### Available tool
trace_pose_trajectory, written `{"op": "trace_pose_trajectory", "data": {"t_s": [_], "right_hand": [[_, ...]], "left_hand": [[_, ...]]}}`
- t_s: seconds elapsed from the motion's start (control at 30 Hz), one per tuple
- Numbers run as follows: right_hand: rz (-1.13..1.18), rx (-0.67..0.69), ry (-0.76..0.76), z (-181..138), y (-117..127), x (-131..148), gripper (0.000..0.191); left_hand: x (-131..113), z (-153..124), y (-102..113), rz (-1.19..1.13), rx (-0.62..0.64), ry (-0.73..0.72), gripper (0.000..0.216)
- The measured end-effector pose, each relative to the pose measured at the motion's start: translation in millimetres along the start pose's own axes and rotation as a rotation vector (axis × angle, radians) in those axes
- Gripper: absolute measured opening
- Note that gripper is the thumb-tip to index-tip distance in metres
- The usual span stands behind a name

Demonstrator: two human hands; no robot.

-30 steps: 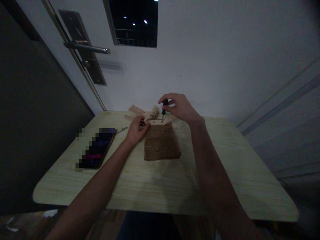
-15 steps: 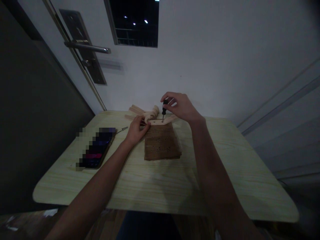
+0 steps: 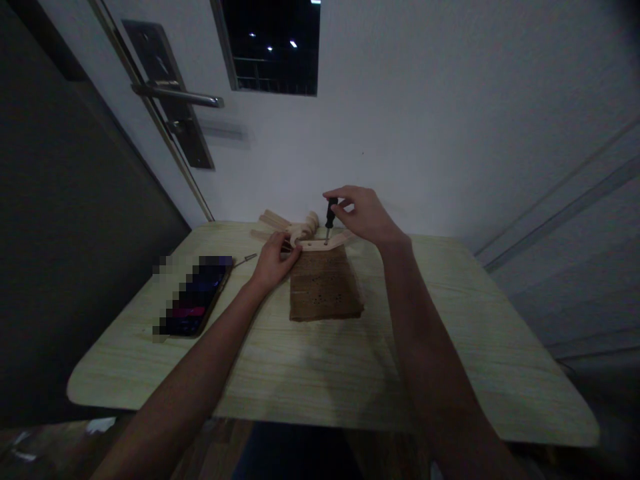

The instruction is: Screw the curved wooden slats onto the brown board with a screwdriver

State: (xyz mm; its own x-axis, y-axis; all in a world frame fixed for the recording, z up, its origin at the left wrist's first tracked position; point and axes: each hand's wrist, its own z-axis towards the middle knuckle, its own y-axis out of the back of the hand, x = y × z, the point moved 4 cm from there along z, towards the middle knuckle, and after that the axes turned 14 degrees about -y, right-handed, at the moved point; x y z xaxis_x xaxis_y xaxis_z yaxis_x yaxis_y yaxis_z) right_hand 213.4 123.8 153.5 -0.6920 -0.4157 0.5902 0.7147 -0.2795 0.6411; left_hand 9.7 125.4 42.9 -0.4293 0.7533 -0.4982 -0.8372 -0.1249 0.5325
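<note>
In my right hand [image 3: 361, 212] is a black-handled screwdriver [image 3: 331, 215], pinched by the fingers near the top of its handle. It leans slightly, with its metal shaft [image 3: 328, 235] meeting a hole in a pale strip [image 3: 319, 245]. This strip lies along the far edge of a brown wooden block [image 3: 325, 287] marked with small dark holes. At the strip's left end, my left hand [image 3: 274, 259] grips it against the block, thumb on top. Behind that hand sits a curled pale coil [image 3: 306, 227], with loose flat strip ends [image 3: 273, 219] fanning out to the left.
A phone [image 3: 200, 297], partly pixelated, lies left on the light wood table [image 3: 310, 373]. Beside it is a thin metal-tipped tool [image 3: 245, 260]. A white wall or door panel [image 3: 425, 133] rises behind the table, with a door handle [image 3: 180, 97] at upper left.
The screwdriver's handle has tilted a little to the right, and the right fingers have shifted slightly on it. The left hand, strip and block stay in place.
</note>
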Motion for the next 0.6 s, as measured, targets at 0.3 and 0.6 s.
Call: {"op": "trace_pose_trajectory", "data": {"t_s": [0.3,0.6], "right_hand": [[-0.024,0.027,-0.024,-3.5,6.4,11.8,0.015],[-0.096,-0.024,-0.029,-4.3,3.7,16.3,0.018]], "left_hand": [[0.3,0.5,0.2,0.006,0.012,0.0,0.029],[-0.5,-0.2,-0.6,-0.019,0.003,0.022,0.031]]}}
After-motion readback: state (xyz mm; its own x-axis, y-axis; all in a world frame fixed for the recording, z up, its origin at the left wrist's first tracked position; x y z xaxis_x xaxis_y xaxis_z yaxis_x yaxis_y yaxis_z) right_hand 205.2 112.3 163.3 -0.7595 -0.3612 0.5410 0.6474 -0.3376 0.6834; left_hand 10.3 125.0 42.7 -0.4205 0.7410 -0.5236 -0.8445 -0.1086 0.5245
